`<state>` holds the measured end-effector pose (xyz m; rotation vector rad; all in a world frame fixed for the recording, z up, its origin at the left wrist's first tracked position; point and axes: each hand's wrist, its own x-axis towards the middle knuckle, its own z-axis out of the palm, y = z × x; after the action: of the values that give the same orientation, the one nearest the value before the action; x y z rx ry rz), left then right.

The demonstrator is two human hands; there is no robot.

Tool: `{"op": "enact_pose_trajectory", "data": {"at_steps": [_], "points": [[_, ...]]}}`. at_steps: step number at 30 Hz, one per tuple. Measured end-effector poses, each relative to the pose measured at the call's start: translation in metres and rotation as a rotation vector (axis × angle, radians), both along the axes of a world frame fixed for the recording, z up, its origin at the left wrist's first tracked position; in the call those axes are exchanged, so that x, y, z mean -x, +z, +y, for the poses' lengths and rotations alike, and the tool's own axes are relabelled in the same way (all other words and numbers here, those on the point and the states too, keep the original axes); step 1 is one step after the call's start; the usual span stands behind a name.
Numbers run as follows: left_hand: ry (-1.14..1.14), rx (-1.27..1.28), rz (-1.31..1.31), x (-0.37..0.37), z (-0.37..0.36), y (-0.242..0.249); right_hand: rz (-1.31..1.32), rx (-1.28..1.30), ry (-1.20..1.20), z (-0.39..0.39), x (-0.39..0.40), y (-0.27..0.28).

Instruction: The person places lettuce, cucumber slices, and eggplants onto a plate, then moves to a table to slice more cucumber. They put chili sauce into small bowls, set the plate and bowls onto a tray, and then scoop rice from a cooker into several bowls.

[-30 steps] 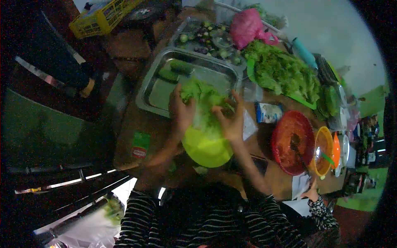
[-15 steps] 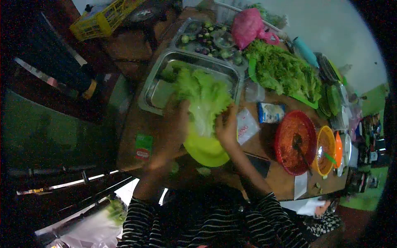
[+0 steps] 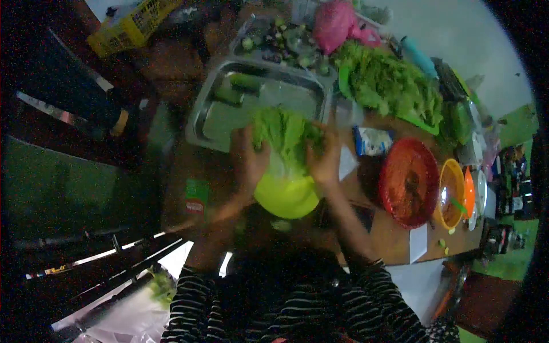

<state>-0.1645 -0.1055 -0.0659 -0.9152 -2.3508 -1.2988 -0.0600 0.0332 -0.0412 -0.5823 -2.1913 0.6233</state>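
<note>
Between my two hands is a green lettuce leaf (image 3: 283,134), its pale stem end over a bright yellow-green plate (image 3: 287,200) near the table's front edge. My left hand (image 3: 250,157) grips the leaf's left side, and my right hand (image 3: 323,157) grips its right side. Both hands are somewhat blurred, and the fingertips are partly hidden by the leaf. Just beyond the hands lies a metal tray (image 3: 197,123) with liquid in it and a cucumber-like green vegetable (image 3: 245,81) at its far side.
To the right are a red bowl (image 3: 384,177) of orange-red paste with a spoon, a yellow bowl (image 3: 443,211), and a blue-white packet (image 3: 373,141). Behind are a heap of lettuce (image 3: 389,86), a pink bag (image 3: 333,27) and small eggplants (image 3: 280,43). A green packet (image 3: 197,194) lies left.
The lettuce leaf has come down and nearer to me, and its top is bunched lower, uncovering more of the metal tray. Both hands still grip it. The view has shifted slightly.
</note>
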Motion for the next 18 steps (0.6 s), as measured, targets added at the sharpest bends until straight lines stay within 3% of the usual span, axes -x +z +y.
{"op": "enact_pose_trajectory", "data": {"at_steps": [2, 5, 8, 12, 14, 16, 18], "points": [[0.039, 0.102, -0.034, 0.001, -0.001, 0.011, 0.022, 0.289, 0.092, 0.009, 0.0, -0.011], [0.096, 0.23, 0.125, 0.008, -0.009, 0.004, 0.171, 0.357, 0.119, 0.025, 0.013, -0.035], [0.109, 0.253, -0.042, 0.004, -0.017, 0.008, 0.167, 0.135, 0.103, 0.012, 0.003, 0.001], [0.059, 0.169, -0.147, 0.004, -0.032, -0.008, 0.003, 0.387, 0.253, -0.01, -0.042, 0.031], [0.109, 0.188, -0.155, -0.002, -0.04, -0.011, -0.216, 0.7, 0.531, -0.025, -0.074, 0.057], [0.113, 0.179, -0.201, -0.007, -0.047, -0.008, -0.51, 0.683, 0.757, -0.032, -0.102, 0.056], [0.094, 0.159, -0.229, -0.009, -0.053, -0.006, -0.475, 0.474, 0.87, -0.042, -0.119, 0.029]]}}
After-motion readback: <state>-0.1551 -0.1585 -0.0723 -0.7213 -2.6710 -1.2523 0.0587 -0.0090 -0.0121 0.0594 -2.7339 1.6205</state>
